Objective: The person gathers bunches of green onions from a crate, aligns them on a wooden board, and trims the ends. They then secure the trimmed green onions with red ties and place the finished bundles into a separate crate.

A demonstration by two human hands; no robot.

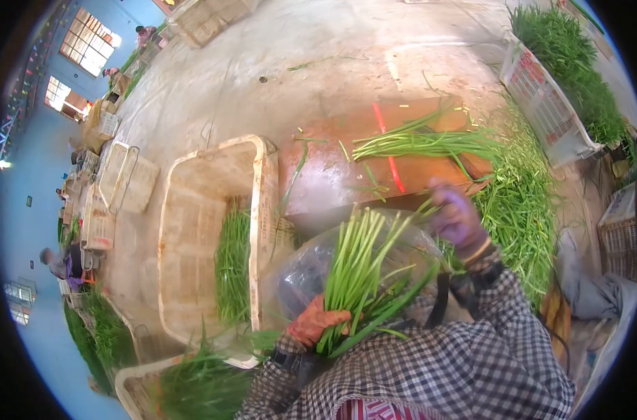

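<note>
My left hand [320, 322], in an orange-brown glove, is closed round a bunch of long green stalks [360, 252] with pale ends pointing up and away from me. My right hand [456, 215], in a purple glove, is pinched near the stalk tips to the right; it is somewhat blurred, with thin green strands at its fingers. Beyond my hands, a loose bundle of stalks [423, 145] lies on a brown board [318, 157], across a red tape [388, 147]. Clear plastic [297, 273] covers my lap under the held bunch.
An off-white crate [185, 231] with greens inside stands at the left, another [126, 381] at the lower left. Leaf scraps [521, 210] are heaped at the right, near a filled crate [546, 105]. Other people sit along the far left wall.
</note>
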